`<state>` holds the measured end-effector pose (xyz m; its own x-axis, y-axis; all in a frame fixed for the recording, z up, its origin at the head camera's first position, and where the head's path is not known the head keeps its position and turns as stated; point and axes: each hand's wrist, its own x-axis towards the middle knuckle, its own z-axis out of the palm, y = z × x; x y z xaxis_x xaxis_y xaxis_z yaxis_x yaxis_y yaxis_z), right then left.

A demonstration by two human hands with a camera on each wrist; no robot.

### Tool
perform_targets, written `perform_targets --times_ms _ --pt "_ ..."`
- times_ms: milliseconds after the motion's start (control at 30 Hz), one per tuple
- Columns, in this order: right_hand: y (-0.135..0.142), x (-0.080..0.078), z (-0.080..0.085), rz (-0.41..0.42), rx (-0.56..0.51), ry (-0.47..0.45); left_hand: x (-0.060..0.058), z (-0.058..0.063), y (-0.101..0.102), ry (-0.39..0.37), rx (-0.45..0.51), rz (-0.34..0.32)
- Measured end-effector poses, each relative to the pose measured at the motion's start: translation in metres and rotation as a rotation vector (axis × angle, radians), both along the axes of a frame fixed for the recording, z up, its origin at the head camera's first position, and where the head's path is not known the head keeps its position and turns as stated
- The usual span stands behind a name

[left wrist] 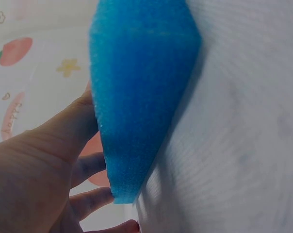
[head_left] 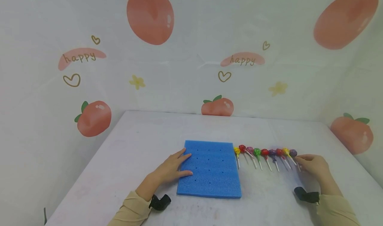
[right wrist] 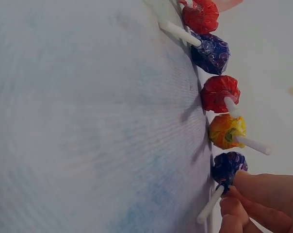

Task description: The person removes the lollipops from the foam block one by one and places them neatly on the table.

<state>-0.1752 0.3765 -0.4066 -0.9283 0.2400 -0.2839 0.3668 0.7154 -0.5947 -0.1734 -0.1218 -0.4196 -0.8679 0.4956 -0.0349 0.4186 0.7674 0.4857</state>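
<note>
A blue foam board (head_left: 213,186) with several small holes lies flat on the white table. My left hand (head_left: 169,168) rests over its left edge, fingers spread and mostly straight; in the left wrist view the fingertips touch the board's side (left wrist: 141,97). To the right of the board, wrapped lollipops form a row, from a yellow one (head_left: 237,150) beside the board to a purple one (head_left: 293,152) at the far end. My right hand (head_left: 314,166) pinches that end purple lollipop between thumb and fingers, just below its head (right wrist: 227,166), its white stick pointing down.
Next to the purple lollipop lies a yellow one (right wrist: 227,132), then a red one (right wrist: 219,94). Black wrist-worn pieces (head_left: 160,202) sit under both wrists. A white backdrop printed with peaches (head_left: 217,107) stands behind the table.
</note>
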Motion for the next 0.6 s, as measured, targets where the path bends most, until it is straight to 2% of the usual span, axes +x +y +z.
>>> perform_targets --times_ms 233,367,500,600 --pt "-0.002 -0.002 0.006 -0.041 0.017 0.027 0.001 0.000 0.000 -0.001 0.001 -0.003" --pt "-0.010 -0.006 0.010 -0.060 0.061 0.079 0.001 0.001 -0.001 0.004 0.000 -0.001" --pt "-0.032 -0.009 0.021 0.002 0.048 0.145 0.002 0.002 -0.002 0.014 -0.018 -0.005" --pt "-0.057 -0.008 0.034 0.108 0.050 0.240 0.001 0.005 -0.002 0.030 -0.038 -0.008"
